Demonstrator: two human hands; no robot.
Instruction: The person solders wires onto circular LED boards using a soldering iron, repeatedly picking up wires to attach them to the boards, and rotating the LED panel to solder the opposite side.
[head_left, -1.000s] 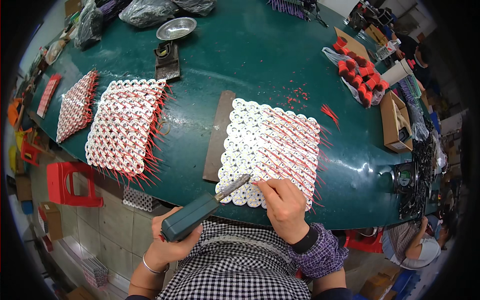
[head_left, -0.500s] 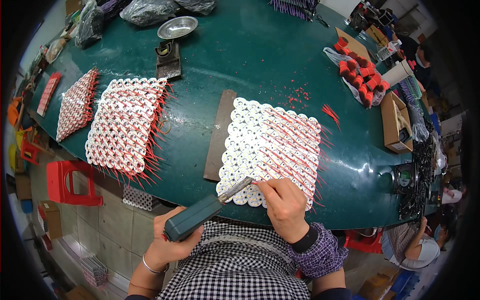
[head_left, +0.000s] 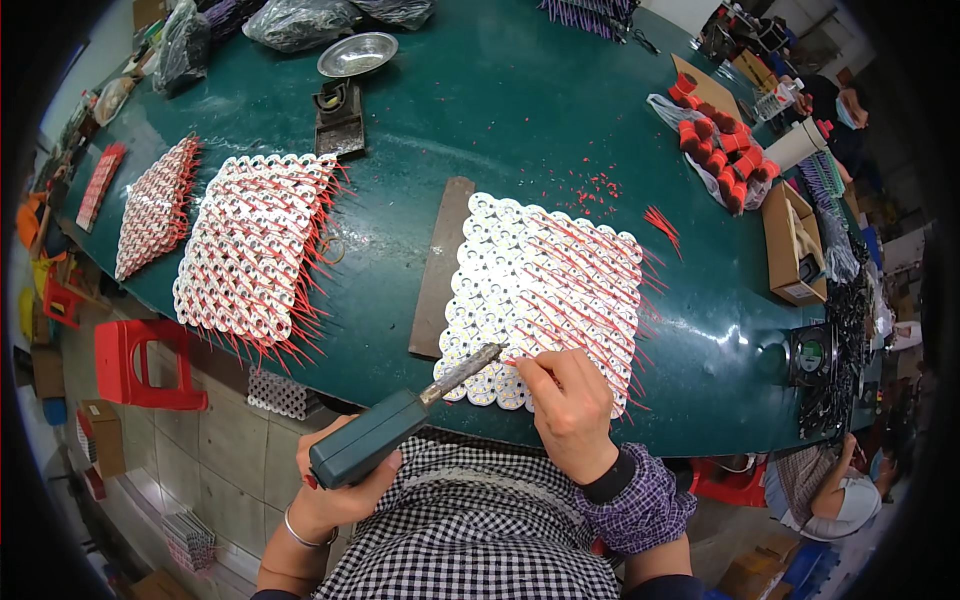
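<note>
My left hand (head_left: 345, 490) is wrapped round the dark green body of a soldering gun (head_left: 368, 440). The gun's metal tip reaches the near part of a panel of round white LED boards (head_left: 490, 260), close to my right fingertips; whether it touches is too small to tell. Thumb and forefinger of my right hand (head_left: 572, 415) are pinched on a thin red wire (head_left: 512, 362), mostly hidden by the fingers. Rows of red wires lie slantwise over the right part of the panel, their ends sticking out past its right edge. The panel's left part shows bare boards.
A brown board strip (head_left: 440, 270) lies along the panel's left. Further left are wired panels (head_left: 250, 245). Loose red wires (head_left: 662, 230), red spools (head_left: 735, 150), a cardboard box (head_left: 790, 240), a soldering stand (head_left: 340, 120) and a metal bowl (head_left: 357, 55) are on the green table.
The soldering gun's body has shifted slightly left, and its tip is a little further up the panel. My right hand has moved slightly away from me, still pinching.
</note>
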